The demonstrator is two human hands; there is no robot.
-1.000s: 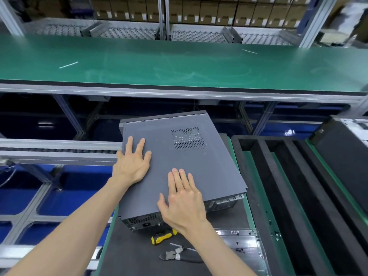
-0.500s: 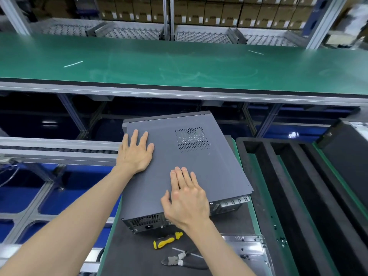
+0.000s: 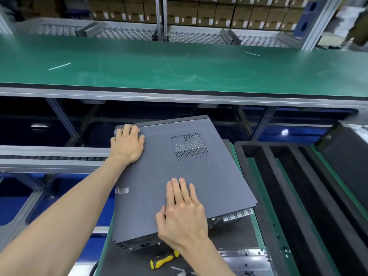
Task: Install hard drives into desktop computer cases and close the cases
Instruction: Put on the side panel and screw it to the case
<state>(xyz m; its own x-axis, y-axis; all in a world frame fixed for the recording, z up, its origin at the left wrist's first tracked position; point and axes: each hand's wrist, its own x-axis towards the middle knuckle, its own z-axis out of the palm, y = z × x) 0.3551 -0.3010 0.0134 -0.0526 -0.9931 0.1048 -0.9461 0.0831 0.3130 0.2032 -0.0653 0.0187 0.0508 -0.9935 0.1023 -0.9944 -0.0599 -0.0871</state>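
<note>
Behind the station, a long green conveyor belt (image 3: 179,64) was seen running below racks of stacked cardboard boxes (image 3: 199,12), and black foam trays (image 3: 298,186) were set to the right. On the dark worktop (image 3: 127,259) a grey computer case (image 3: 179,176) was laid on its side with its side panel (image 3: 151,206) on top. The far-left corner was gripped by the curled fingers of the left hand (image 3: 127,144), while the right hand (image 3: 183,212) was pressed flat on the panel with straight fingers; a yellow-handled screwdriver (image 3: 161,260) was left just in front of the case.

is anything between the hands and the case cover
Nothing visible. The left hand grips the far left corner of the cover; the right hand lies flat on its near part.
</note>
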